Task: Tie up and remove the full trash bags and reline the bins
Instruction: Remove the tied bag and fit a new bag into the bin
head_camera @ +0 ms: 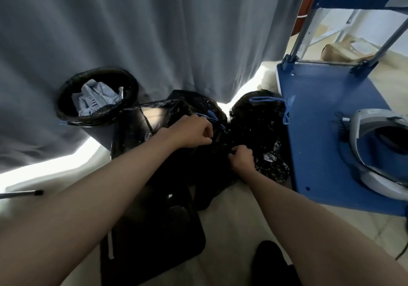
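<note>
Grey curtain (154,31) hangs down to a pale floor (231,219), hemming in the corner where you work. Your left hand (194,132) is closed, fingers pinching the gathered top of a black trash bag (176,168) beside its blue drawstring (212,118). Your right hand (242,157) is curled shut on the same bag's plastic, lower and to the right. A second tied black bag (260,118) sits just behind, pressed against the edge of a blue cart (320,120) that blocks the right side. At left, a round bin (97,95) lined in black holds crumpled paper (97,98), touching the bags. Open floor lies only toward you, past a dark flat case (154,230).
</note>
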